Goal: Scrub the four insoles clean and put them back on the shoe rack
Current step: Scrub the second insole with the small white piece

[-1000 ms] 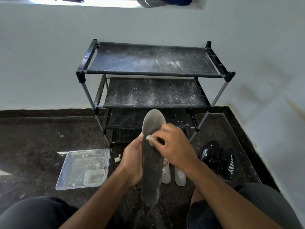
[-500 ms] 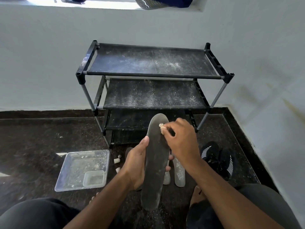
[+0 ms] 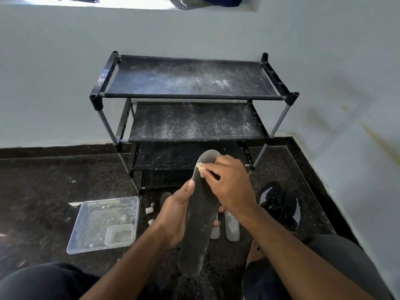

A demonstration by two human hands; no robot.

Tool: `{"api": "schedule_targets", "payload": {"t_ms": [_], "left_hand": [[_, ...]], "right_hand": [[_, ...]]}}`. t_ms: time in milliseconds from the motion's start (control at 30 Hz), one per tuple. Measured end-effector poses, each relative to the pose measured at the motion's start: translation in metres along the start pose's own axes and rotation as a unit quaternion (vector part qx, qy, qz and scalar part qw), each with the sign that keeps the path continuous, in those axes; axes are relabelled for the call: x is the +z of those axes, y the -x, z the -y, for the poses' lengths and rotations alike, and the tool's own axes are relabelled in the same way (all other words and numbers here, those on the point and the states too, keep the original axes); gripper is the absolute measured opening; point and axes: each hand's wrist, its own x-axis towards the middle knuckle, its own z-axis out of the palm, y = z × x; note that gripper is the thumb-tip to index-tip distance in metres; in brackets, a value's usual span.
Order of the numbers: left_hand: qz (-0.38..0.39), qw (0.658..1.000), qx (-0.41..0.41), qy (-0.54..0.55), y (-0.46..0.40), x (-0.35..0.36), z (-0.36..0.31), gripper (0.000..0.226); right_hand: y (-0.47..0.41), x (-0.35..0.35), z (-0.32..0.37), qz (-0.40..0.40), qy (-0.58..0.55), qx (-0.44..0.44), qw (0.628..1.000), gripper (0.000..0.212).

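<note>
My left hand (image 3: pixel 175 215) grips a long dark grey insole (image 3: pixel 200 226) around its middle, toe end pointing away from me. My right hand (image 3: pixel 231 185) pinches a small pale scrubbing piece (image 3: pixel 200 168) and presses it on the insole's left edge near the toe. Two pale insoles (image 3: pixel 232 226) lie on the floor under my hands, partly hidden. The tip of another dark insole (image 3: pixel 165 197) peeks out left of my left hand. A black three-tier shoe rack (image 3: pixel 190 96) stands against the wall, its shelves dusted with white powder.
A clear plastic tray (image 3: pixel 104 224) holding a small tub (image 3: pixel 119 234) sits on the dark floor at the left, with small white bits (image 3: pixel 149 210) beside it. A pair of black sneakers (image 3: pixel 279 204) stands at the right, near the white wall corner.
My right hand has rubbed the scrubbing piece from the insole's upper middle up toward the toe, then a little left. The left hand has kept its grip on the insole.
</note>
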Motion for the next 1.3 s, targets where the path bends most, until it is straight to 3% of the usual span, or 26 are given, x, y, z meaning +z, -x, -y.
{"api": "schedule_targets", "payload": {"t_ms": [167, 367, 500, 667, 833, 1000, 1133, 1300], "left_hand": [[0.022, 0.999, 0.022, -0.024, 0.0, -0.001, 0.003, 0.045], [0.021, 0.999, 0.019, -0.024, 0.0, 0.001, 0.001, 0.043], [0.033, 0.999, 0.026, -0.035, 0.001, 0.003, 0.002, 0.043], [0.038, 0.998, 0.018, -0.044, 0.001, 0.002, 0.001, 0.043], [0.045, 0.998, 0.024, -0.044, 0.002, 0.003, 0.002, 0.044], [0.033, 0.999, 0.031, -0.028, -0.001, -0.001, 0.001, 0.044], [0.035, 0.998, 0.032, -0.029, -0.001, 0.0, 0.001, 0.043], [0.038, 0.998, 0.032, -0.028, 0.001, -0.001, -0.001, 0.044]], "right_hand": [[-0.012, -0.005, -0.019, -0.07, -0.013, 0.087, 0.994, 0.011], [-0.005, -0.001, -0.005, -0.013, 0.002, 0.007, 1.0, 0.011], [-0.013, -0.006, -0.02, -0.079, -0.014, 0.098, 0.992, 0.012], [-0.005, -0.003, -0.006, -0.025, 0.021, 0.001, 0.999, 0.012], [-0.011, -0.004, -0.022, -0.09, -0.041, 0.121, 0.988, 0.013], [-0.008, -0.003, -0.009, -0.031, 0.018, 0.013, 0.999, 0.014], [-0.013, -0.005, -0.022, -0.089, -0.027, 0.112, 0.989, 0.016], [-0.006, -0.002, -0.009, -0.043, 0.028, 0.023, 0.998, 0.013]]}}
